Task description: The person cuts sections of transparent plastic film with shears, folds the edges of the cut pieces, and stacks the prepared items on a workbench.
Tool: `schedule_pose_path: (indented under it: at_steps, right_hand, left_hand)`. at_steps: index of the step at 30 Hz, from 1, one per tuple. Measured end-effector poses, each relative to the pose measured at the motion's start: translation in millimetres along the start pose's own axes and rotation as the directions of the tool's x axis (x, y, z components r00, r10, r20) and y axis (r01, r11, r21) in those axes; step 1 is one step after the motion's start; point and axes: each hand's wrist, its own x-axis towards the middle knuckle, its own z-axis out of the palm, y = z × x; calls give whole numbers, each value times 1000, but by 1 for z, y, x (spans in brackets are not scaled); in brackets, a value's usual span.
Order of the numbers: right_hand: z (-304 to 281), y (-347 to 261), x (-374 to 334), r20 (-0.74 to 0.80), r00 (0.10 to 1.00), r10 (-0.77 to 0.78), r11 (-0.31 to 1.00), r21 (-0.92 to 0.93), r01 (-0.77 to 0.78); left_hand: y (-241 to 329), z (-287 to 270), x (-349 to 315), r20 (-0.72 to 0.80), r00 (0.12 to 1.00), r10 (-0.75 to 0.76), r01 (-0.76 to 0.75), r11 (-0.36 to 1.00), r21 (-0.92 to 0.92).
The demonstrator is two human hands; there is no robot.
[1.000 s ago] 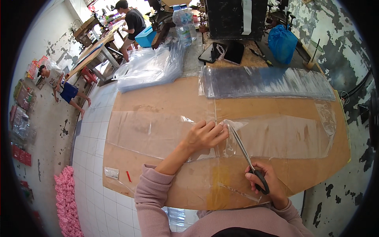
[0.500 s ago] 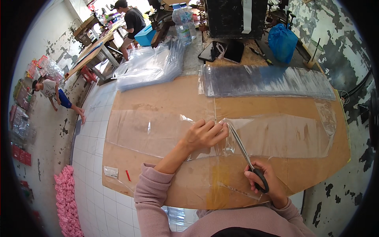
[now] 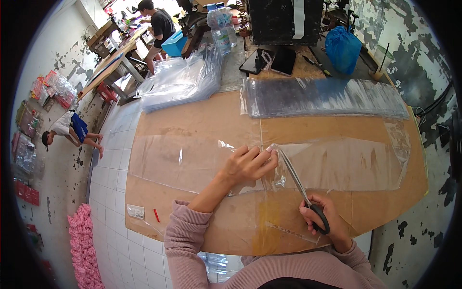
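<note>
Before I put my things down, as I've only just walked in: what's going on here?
A person in a ribbed pink top is handling clear plastic sheeting spread on a brown tabletop. The left hand pinches it near its far edge, while the right hand holds black-handled scissors, tips close to the left fingertips. Whether the blades are cutting is too small to tell. Beyond lies a flat stack of clear plastic.

The light is bright, strongest beyond the far left corner of the worktop [image 3: 380, 207], where it becomes overexposed. Stacked plastic sheets [image 3: 180, 82] near this corner carry white glare; the clear film [image 3: 337, 166] shows small glints. Straight lines curve toward the black rim.
</note>
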Motion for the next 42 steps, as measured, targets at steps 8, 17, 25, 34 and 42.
schedule_pose_path:
  at_steps: [8,17,25,34,42]
  right_hand:
    - [1,2,2,10,1000,-27,1000,-12,28]
    - [3,3,2,-3,1000,-19,1000,3,19]
    - [1,2,1,-8,1000,-7,1000,-8,7]
    - [1,1,2,23,1000,-16,1000,-1,16]
    - [5,-1,2,12,1000,-1,1000,13,1]
  left_hand:
    - [-1,1,-1,9,1000,17,-17,1000,-23]
    - [-1,-1,-1,34,999,8,-8,1000,-22]
    - [0,-1,5,-20,999,-44,43,998,-46]
    - [0,1,1,-24,999,-44,43,999,-31]
    - [0,0,3,-15,1000,-26,25,998,-58]
